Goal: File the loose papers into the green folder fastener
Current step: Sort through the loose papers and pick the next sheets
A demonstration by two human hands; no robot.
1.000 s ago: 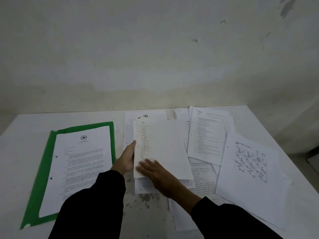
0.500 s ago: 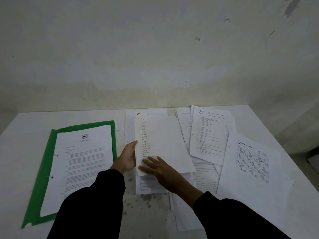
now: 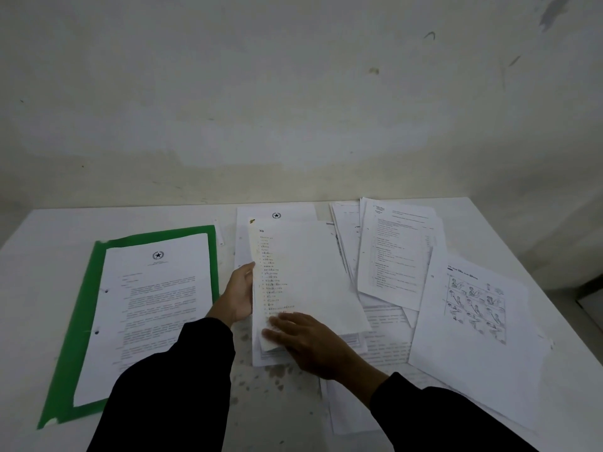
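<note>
- left grip point(image 3: 239, 295) pinches the left edge of the list sheet point(image 3: 313, 275), which sits atop the loose papers point(image 3: 398, 256).
- right grip point(image 3: 310, 340) lies flat, fingers straight, on that sheet's lower corner.
- green folder point(image 3: 68, 363) lies on the worktop point(image 3: 49, 249) left of both, carrying a printed page point(image 3: 156, 314).

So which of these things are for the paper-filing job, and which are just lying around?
For the job: green folder, list sheet, left hand gripping it, right hand resting on it, loose papers.
Just there: table, wall.
</note>
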